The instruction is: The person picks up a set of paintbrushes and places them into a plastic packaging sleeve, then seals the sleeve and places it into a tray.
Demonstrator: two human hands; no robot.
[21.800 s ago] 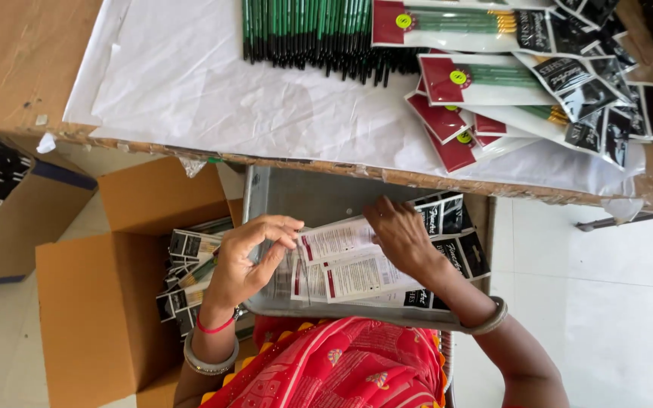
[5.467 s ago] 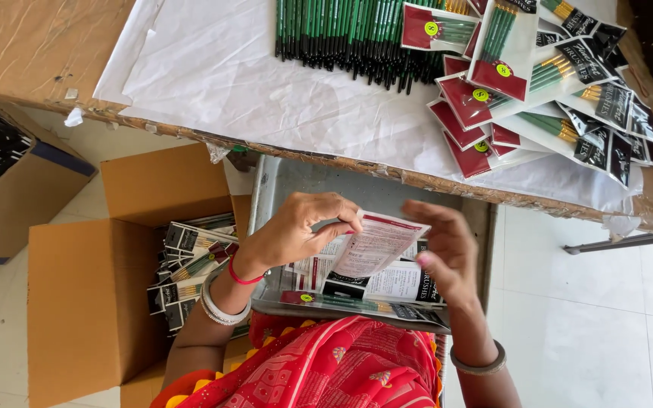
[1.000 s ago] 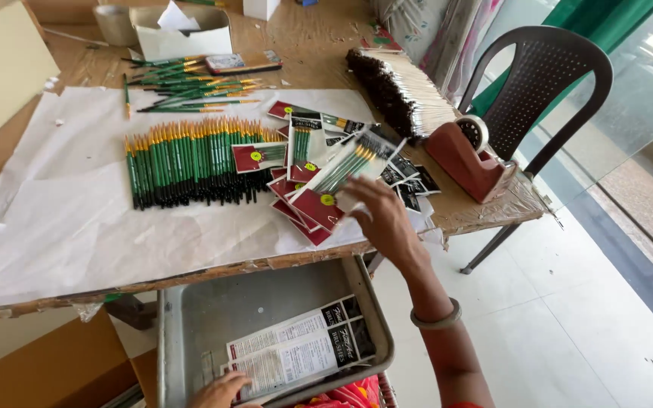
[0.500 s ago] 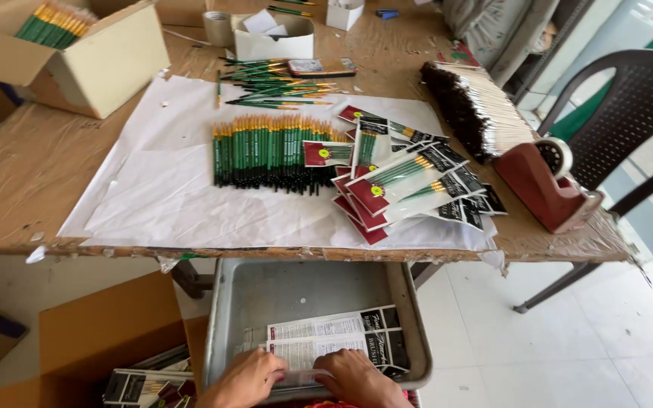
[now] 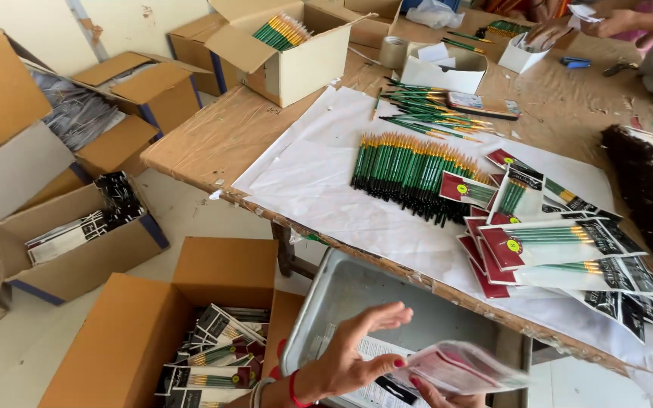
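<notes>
Over the near end of a grey metal tray (image 5: 341, 291), my left hand (image 5: 349, 359) has its fingers spread and its thumb pinching the end of a clear packet with a printed card (image 5: 462, 368). My right hand (image 5: 436, 395) shows only a few fingers at the bottom edge, under the same packet. Printed sheets (image 5: 376, 378) lie in the tray below. On the table's white paper (image 5: 319, 181) a row of green pencils (image 5: 410, 170) lies beside a pile of filled pencil packets (image 5: 561, 245).
An open cardboard box of packets (image 5: 213, 355) stands on the floor to the left of the tray, with more boxes (image 5: 85, 234) beyond. A box of pencils (image 5: 289, 45) and small white trays sit on the wooden table. Another person's hands (image 5: 568, 23) work at the far right.
Both my hands were down on the sheets in the tray; now they hold a packet lifted above it. The view has swung left, showing the floor boxes.
</notes>
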